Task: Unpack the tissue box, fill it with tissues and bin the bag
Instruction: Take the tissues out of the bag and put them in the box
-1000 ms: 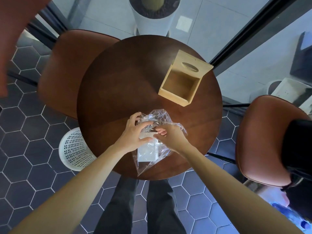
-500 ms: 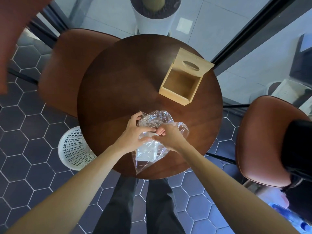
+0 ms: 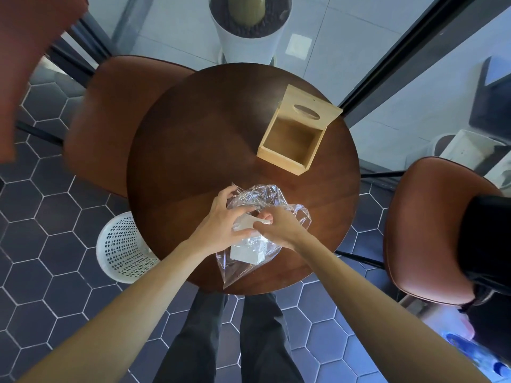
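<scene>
I see the white tissue pack (image 3: 247, 251) inside the clear plastic bag (image 3: 265, 205) at the near edge of the round table (image 3: 199, 150), my left hand (image 3: 221, 226) pinching bag and pack between thumb and fingers. My right hand (image 3: 279, 226) pinches a white tissue corner at the bag's mouth. The open wooden tissue box (image 3: 296, 134) stands well apart on the far right, a white perforated bin (image 3: 121, 247) on the floor at left.

Wooden tissue box (image 3: 293, 139) open, empty, lid raised, far side of table. Clear plastic bag (image 3: 260, 200) crumpled at near edge, white tissue pack (image 3: 246, 254) inside.
</scene>
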